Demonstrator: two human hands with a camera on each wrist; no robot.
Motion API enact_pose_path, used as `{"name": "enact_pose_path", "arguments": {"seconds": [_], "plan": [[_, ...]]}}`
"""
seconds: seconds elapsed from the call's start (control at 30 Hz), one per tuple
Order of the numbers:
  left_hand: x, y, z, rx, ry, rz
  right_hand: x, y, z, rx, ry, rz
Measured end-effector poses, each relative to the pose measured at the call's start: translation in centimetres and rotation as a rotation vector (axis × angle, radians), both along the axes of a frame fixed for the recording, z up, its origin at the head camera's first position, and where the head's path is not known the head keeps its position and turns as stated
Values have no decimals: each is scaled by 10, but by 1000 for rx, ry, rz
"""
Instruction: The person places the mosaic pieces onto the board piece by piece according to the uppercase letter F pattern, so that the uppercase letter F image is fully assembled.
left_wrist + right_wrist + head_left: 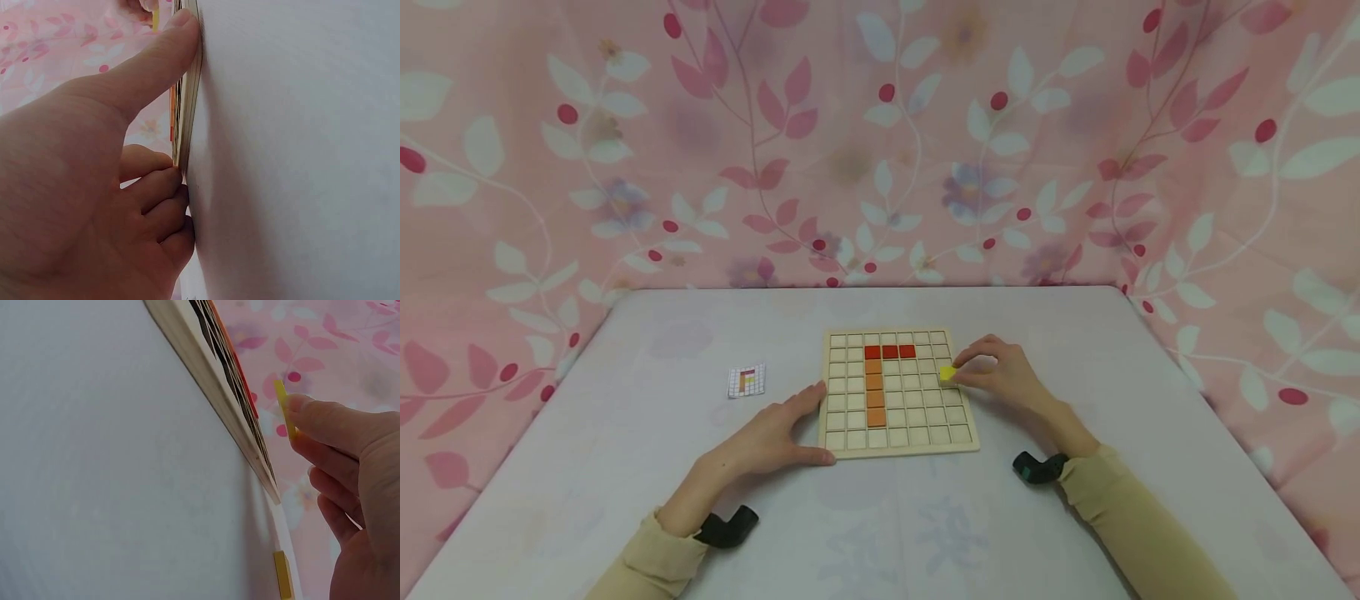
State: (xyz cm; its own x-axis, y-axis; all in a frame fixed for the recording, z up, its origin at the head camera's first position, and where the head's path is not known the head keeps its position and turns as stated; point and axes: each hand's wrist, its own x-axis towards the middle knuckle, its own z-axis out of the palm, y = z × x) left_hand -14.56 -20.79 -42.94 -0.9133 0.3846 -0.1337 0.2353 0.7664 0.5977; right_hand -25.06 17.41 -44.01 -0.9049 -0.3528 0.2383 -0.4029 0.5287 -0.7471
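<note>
A square wooden grid board (pixel 925 433) lies on the table, with several red tiles (pixel 890 352) in a short row and several orange tiles (pixel 874 382) in a column below the leftmost red one. My left hand (pixel 767 437) rests against the board's left side, the thumb at its near left corner. Between thumb and fingertips, my right hand (pixel 1011 375) pinches a yellow tile (pixel 947 374) at the board's right edge; in the right wrist view this yellow tile (pixel 285 409) is held up off the board. Another yellow tile (pixel 283 575) lies on the table beyond the board.
A small card (pixel 747 381) printed with a coloured grid pattern lies left of the board. The table (pixel 880 533) has a pale cloth, and a pink floral curtain (pixel 850 167) hangs behind it. Each wrist carries a black camera mount (pixel 1039 467).
</note>
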Motion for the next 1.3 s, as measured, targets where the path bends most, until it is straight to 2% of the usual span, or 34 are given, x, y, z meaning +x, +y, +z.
{"name": "enact_pose_path", "arguments": {"seconds": [0.3,0.57,0.8,1.13,1.3], "plan": [[0,1,0,-2,6,-5,-3,-25,-4,4,2,31],[-1,0,-1,-3,27,-14,-4,-51,-7,14,42,73],[-1,0,-1,5,22,-14,-2,-69,-7,40,47,75],[-1,0,-2,3,23,-19,-1,-80,-8,11,32,72],[-1,-1,-3,-5,25,-17,1,-83,-7,1,52,86]]}}
